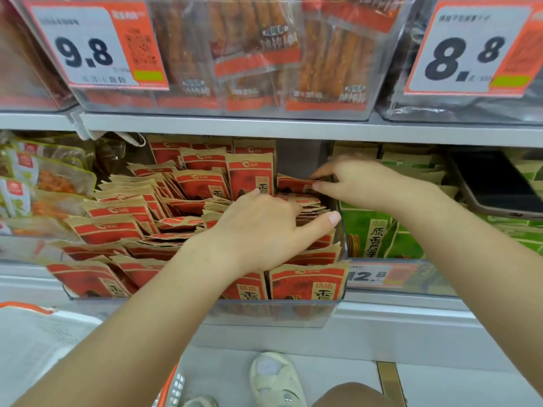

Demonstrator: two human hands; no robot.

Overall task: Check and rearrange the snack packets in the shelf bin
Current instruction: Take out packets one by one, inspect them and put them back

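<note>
A clear plastic shelf bin (pixel 264 314) holds several red and tan snack packets (pixel 117 210), some upright at the back and front, many lying jumbled in the middle. My left hand (pixel 264 230) reaches into the bin's right side, fingers curled down among the packets and thumb stretched out to the right. My right hand (pixel 364 180) is deeper in at the bin's right rear, pinching the edge of a flat red packet (pixel 293 185) between thumb and fingers.
Green packets (pixel 379 233) fill the neighbouring bin on the right, with a dark phone (pixel 496 183) lying on top. Clear-wrapped snacks (pixel 44 183) sit to the left. The upper shelf (pixel 264 127) carries bins with price tags 9.8 and 8.8. An orange basket (pixel 170 386) stands by my feet.
</note>
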